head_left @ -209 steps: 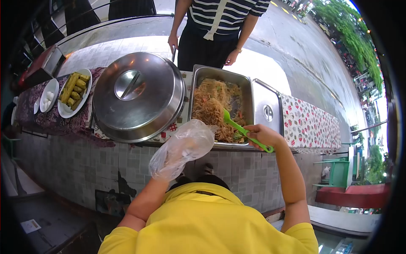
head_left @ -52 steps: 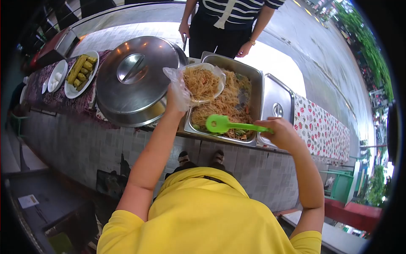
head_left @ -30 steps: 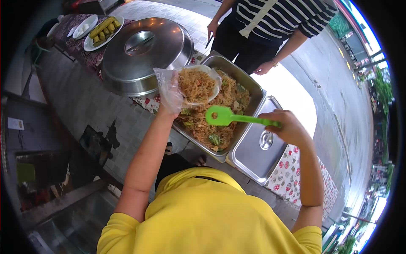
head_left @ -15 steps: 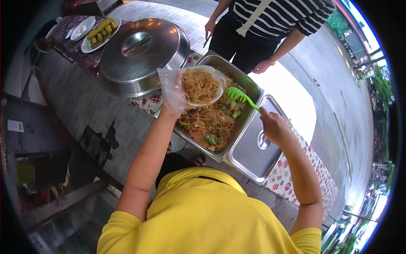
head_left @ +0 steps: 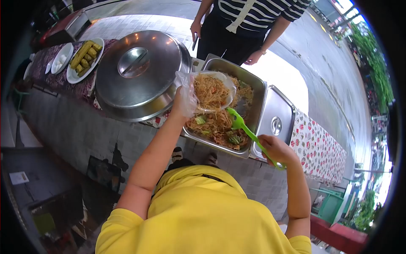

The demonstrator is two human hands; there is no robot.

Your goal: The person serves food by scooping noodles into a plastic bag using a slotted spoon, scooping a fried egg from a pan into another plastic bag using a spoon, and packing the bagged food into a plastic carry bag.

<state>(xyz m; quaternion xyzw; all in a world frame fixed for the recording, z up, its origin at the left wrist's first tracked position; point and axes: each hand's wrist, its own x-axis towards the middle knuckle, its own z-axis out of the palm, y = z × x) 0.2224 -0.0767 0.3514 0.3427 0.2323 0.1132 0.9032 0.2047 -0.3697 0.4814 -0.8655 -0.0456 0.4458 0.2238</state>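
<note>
**Plate (head_left: pixel 231 88) held over the pan (head_left: pixel 255 114), spoon (head_left: pixel 249 132) at the noodles (head_left: pixel 216 123)**

The hands are apart, each clamped on something. The left hand (head_left: pixel 184 100), inside a clear plastic bag (head_left: pixel 191 86), grips the loaded plate by its left side, above the pan — probably so that stray strands drop back in, and so that the bag keeps skin off the food. Its fingers underneath are hidden. The right hand (head_left: pixel 278 149) grips the green spoon's handle over the pan's near right edge, which likely keeps the knuckles out of the food; the spoon's head is at the noodles in the pan, just beside the plate. How deep it sits, I cannot tell.

Left of the pan, the domed lid (head_left: pixel 111 80) rests on the bench (head_left: pixel 319 146); right of the pan lies the flat lid (head_left: pixel 264 122) — both leave the noodles within reach. Farther left of the pan are a dish (head_left: pixel 73 77) of yellow pieces and a bowl (head_left: pixel 55 68) of white ones. Beyond the pan stands another person (head_left: pixel 226 36).
</note>
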